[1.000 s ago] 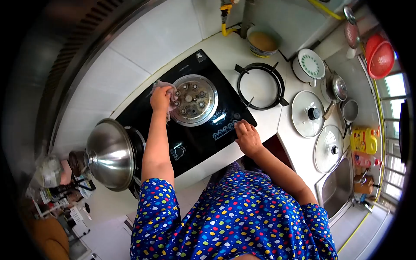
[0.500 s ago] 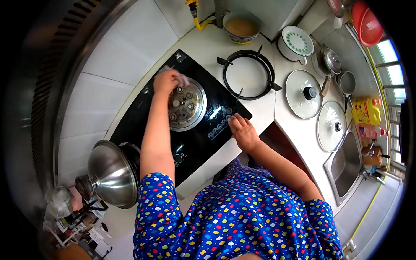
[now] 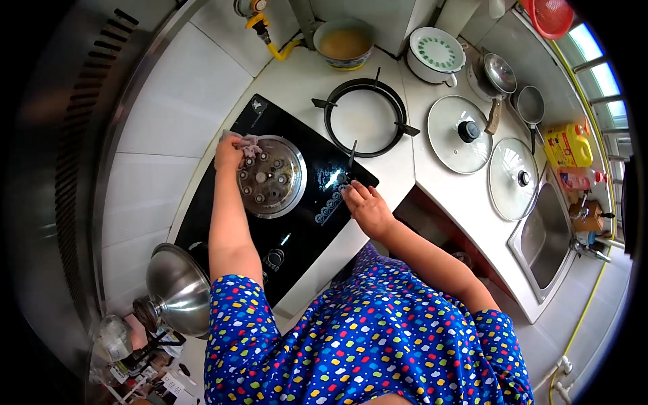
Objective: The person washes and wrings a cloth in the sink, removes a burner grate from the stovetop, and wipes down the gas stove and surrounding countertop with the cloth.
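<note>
My left hand (image 3: 228,155) is closed around a crumpled greyish-pink cloth (image 3: 250,146) at the far left rim of the round burner (image 3: 273,177). The burner, with its grate off, is brownish and stained inside a shiny metal ring, set in a black glass gas cooktop (image 3: 318,156). My right hand (image 3: 370,210) rests with fingers stretched out on the cooktop's right front edge, beside the printed row of round symbols. It holds nothing that I can see. A black ring-shaped pot grate (image 3: 399,108) lies on the white counter just right of the cooktop.
A domed steel lid (image 3: 177,283) covers the cooktop's near left end. On the right counter lie two glass lids (image 3: 449,138), a white pot (image 3: 435,57), small pans and a sink (image 3: 540,246). A bowl of brownish liquid (image 3: 345,44) stands at the back near a yellow gas pipe (image 3: 283,50).
My left hand has moved with the cloth along the burner's rim toward the wall side. The whole view has shifted slightly. My right hand stays at the cooktop's edge.
</note>
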### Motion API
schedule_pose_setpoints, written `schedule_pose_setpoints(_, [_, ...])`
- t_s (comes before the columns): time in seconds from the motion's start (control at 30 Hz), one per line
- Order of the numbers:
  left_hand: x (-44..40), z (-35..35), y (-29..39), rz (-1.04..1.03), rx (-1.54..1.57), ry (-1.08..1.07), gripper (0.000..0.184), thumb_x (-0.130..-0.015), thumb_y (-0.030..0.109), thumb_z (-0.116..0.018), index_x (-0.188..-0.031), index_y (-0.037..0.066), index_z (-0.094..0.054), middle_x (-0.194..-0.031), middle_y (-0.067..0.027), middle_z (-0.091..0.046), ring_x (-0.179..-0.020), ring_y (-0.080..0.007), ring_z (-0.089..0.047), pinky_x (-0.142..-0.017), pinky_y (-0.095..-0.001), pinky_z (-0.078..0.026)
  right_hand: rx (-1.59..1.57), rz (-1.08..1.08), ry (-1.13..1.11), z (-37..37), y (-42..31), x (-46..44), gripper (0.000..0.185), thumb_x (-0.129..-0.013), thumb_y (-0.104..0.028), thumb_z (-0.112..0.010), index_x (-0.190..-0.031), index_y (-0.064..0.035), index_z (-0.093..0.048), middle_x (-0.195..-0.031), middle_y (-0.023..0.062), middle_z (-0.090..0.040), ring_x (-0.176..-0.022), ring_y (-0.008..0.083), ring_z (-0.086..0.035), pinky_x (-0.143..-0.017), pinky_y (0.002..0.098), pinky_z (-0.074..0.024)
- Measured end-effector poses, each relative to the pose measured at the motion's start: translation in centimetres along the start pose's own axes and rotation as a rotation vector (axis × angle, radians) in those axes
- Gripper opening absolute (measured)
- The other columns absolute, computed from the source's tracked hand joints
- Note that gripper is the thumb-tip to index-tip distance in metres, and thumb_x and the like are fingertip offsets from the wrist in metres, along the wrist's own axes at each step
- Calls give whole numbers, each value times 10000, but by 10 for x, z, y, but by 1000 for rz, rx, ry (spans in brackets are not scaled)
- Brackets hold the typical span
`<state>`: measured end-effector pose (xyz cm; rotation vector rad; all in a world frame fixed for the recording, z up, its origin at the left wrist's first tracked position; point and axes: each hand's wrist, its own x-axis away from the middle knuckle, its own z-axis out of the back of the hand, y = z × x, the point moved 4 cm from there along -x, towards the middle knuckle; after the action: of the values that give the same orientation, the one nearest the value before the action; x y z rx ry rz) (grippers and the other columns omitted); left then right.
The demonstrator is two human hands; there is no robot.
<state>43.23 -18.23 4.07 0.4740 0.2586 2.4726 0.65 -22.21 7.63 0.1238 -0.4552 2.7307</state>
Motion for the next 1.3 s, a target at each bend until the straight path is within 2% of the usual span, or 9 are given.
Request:
schedule_pose_setpoints(0.13, [37, 13, 67, -16, -212, 121, 280, -716, 151, -762, -987, 175, -696, -1023, -79, -691, -972, -272, -664, -812, -402, -535, 54, 10, -40, -3, -1, -2, 491, -921, -150, -467, -1394, -24, -440, -1379, 116, -436, -1366, 278, -356, -1072, 464, -379])
schedule_pose_setpoints(0.33, [67, -36, 131, -527, -48, 114, 172, -767, 134, -676, -922, 206, -701, -1058, -69, -614, -1052, -293, -586, -859, -433, -497, 69, 33, -46, -2, -1, -2, 504, -906, -143, -484, -1388, -2, -434, -1391, 126, -428, -1364, 302, -351, -1060, 471, -393])
schedule_pose_setpoints(0.53, [169, -64, 171, -711, -219, -378, 213, -752, 52, -626, -882, 204, -701, -1051, -61, -598, -1099, -298, -559, -901, -422, -477, 49, 63, -18, -2, 2, -3, 496, -895, -157, -502, -1361, 5, -455, -1371, 130, -440, -1343, 310, -370, -1041, 468, -410])
schedule_pose_setpoints(0.57, [179, -61, 170, -797, -186, -298, 207, -740, 51, -635, -870, 200, -698, -1030, -57, -593, -1075, -291, -566, -871, -423, -477, 50, 60, -20, -2, 2, -3, 495, -894, -156, -502, -1361, 3, -454, -1370, 129, -440, -1342, 308, -373, -1038, 466, -412])
schedule_pose_setpoints(0.8, [118, -21, 135, -610, -245, 295, 153, -768, 146, -650, -887, 216, -716, -941, -72, -613, -987, -294, -589, -841, -444, -473, 42, 42, -2, -6, 3, -2, 495, -898, -161, -506, -1365, -8, -450, -1369, 120, -442, -1341, 298, -377, -1024, 460, -420])
schedule_pose_setpoints(0.93, [74, -1, 116, -229, -221, 298, 103, -755, 253, -720, -848, 225, -757, -997, -70, -610, -999, -326, -576, -837, -420, -514, 33, 32, -20, -6, 3, -2, 499, -905, -161, -502, -1376, -10, -438, -1370, 118, -441, -1343, 297, -372, -1019, 460, -422])
schedule_pose_setpoints(1.03, [64, 0, 118, -263, -279, 270, 141, -748, 273, -735, -873, 212, -753, -982, -72, -637, -989, -317, -599, -839, -418, -515, 65, 34, 9, -6, 1, -2, 503, -906, -162, -502, -1381, -11, -434, -1374, 114, -441, -1350, 296, -364, -1009, 458, -428])
schedule_pose_setpoints(1.13, [56, -30, 143, -436, -644, -37, 185, -698, 250, -765, -864, 179, -725, -927, -63, -692, -976, -289, -645, -813, -407, -515, 40, 30, -33, -4, 1, -3, 500, -906, -158, -500, -1379, -9, -440, -1380, 115, -440, -1352, 297, -362, -1017, 463, -427])
schedule_pose_setpoints(1.3, [61, -34, 151, -395, -571, -126, 191, -680, 163, -740, -861, 177, -679, -923, -57, -688, -975, -276, -648, -788, -420, -495, 71, 40, -41, -3, 0, -2, 495, -908, -145, -489, -1382, -9, -440, -1386, 115, -438, -1356, 294, -357, -1021, 461, -427])
